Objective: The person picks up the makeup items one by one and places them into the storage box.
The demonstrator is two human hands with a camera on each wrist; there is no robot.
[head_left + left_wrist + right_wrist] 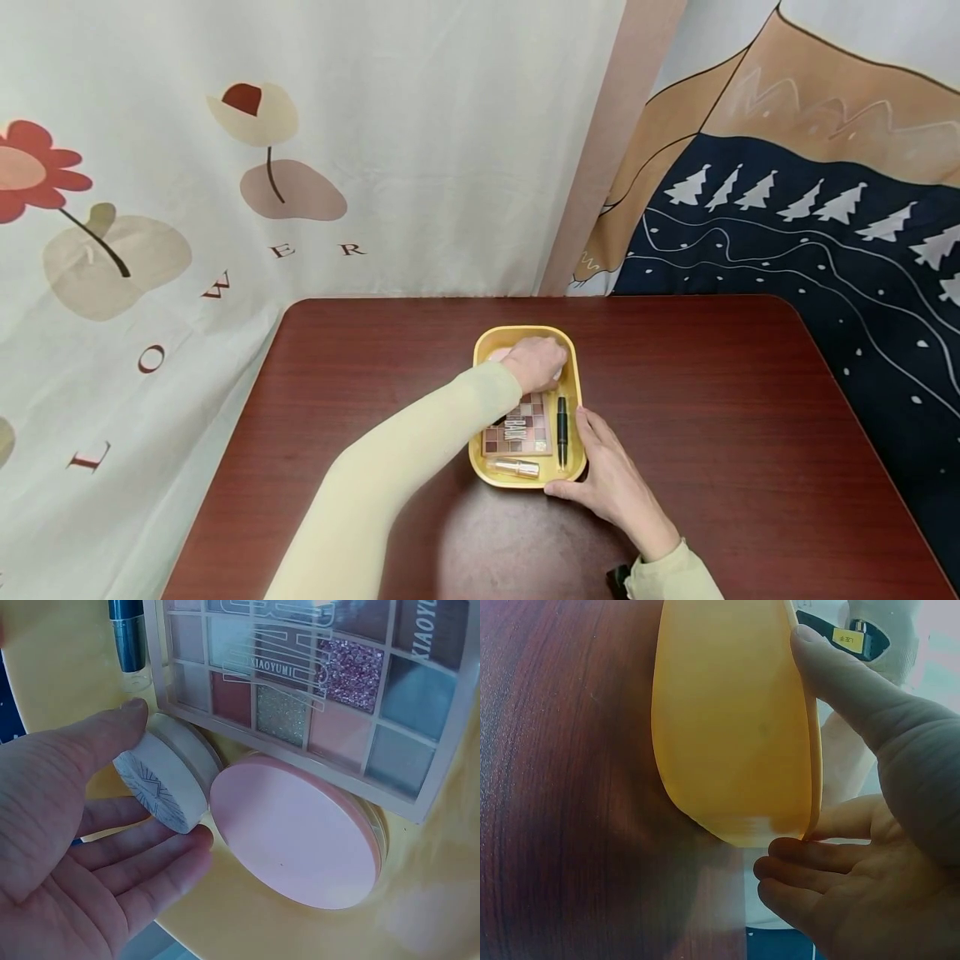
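Observation:
A yellow tray [525, 329] holds several cosmetics. My left hand [534, 364] reaches into its far end; in the left wrist view its thumb and fingers hold a small round white jar [163, 776] with a line pattern on its face. Beside the jar leans a pink round compact [292, 832]. An eyeshadow palette [534, 429] lies in the middle of the tray, partly covered by the left sleeve. My right hand [618, 479] grips the tray's near right corner, thumb on the near side and fingers along the right side [735, 727].
Right of the palette lies a slim black cosmetic tube [562, 429]. A lipstick-like tube [516, 467] with a shiny end lies along the tray's near end. The tray stands on a dark red wooden table [712, 375]. Printed curtains [427, 167] hang behind the table.

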